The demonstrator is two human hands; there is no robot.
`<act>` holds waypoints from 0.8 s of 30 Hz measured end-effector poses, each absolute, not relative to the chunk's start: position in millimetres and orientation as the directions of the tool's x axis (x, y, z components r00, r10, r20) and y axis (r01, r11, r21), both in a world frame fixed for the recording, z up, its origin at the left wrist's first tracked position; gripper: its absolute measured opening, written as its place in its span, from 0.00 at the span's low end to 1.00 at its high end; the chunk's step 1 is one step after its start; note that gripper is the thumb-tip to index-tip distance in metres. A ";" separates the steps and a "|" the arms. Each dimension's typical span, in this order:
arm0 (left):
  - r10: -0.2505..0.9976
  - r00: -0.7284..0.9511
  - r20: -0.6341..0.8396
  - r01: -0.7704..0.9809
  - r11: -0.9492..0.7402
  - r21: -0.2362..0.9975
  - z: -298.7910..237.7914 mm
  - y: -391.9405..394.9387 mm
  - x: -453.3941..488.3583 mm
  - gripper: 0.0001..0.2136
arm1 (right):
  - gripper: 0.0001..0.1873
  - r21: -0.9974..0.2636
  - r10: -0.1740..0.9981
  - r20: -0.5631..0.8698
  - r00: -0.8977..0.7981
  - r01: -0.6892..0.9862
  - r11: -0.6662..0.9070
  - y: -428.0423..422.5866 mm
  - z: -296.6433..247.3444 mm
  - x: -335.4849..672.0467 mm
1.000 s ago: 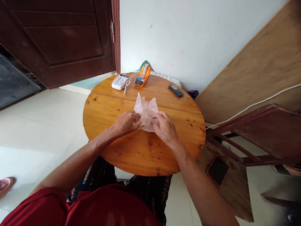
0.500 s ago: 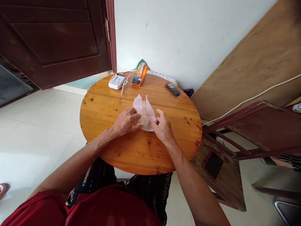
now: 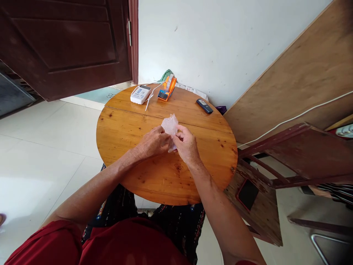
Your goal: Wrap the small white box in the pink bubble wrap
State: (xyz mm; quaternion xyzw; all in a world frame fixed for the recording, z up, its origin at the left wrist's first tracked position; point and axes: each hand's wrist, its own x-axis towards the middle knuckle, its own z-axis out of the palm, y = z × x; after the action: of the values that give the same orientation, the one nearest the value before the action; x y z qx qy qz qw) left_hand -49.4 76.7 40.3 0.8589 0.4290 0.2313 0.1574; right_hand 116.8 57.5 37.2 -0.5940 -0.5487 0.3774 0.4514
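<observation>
- I've got both hands on the bubble wrap (image 3: 170, 125), a folded, translucent piece just above or on the table (image 3: 215, 151); can't tell which. It's mid-table, between the hands.
- Left hand (image 3: 154, 142): fingers curled, grasping the wrap's left side; fingertips partly hidden.
- Right hand (image 3: 186, 145): thumb and fingers pinching the wrap's right side.
- I can't tell whether anything is inside the wrap.
- Far left on the table: white box (image 3: 140, 95) with dark lettering, white cable (image 3: 149, 101) just beside its right side.
- Right of that, far edge: orange tape dispenser (image 3: 168, 87), blue at its near end.
- Far right: dark handset (image 3: 204, 106) lying flat, well apart from the wrap.
- Right of the table, I see a wooden chair (image 3: 292, 158) with a dark, red-edged slab (image 3: 248, 194) on its seat.
</observation>
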 end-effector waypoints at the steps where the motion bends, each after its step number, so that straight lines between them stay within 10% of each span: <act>1: 0.812 0.523 0.258 0.662 -0.578 0.478 40.5 76.4 -49.0 0.09 | 0.34 -0.949 0.992 0.046 0.117 0.315 0.007 57.5 37.3 115.7; 16: 0.878 0.374 0.298 0.413 -0.445 0.794 21.6 73.0 -54.0 0.30 | 0.34 -0.894 0.989 0.120 -0.083 0.424 0.144 34.3 32.4 120.6; 24: 0.936 0.246 0.251 0.421 -0.336 0.843 21.1 71.5 -47.1 0.19 | 0.38 -0.696 0.935 0.271 -0.228 0.624 0.354 40.6 29.8 125.8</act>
State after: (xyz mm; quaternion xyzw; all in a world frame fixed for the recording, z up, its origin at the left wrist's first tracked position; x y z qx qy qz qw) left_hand -47.1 71.5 21.1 0.7173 0.4730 0.3917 0.3292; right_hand 125.8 40.6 29.8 -0.5203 -0.7494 0.2290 0.3395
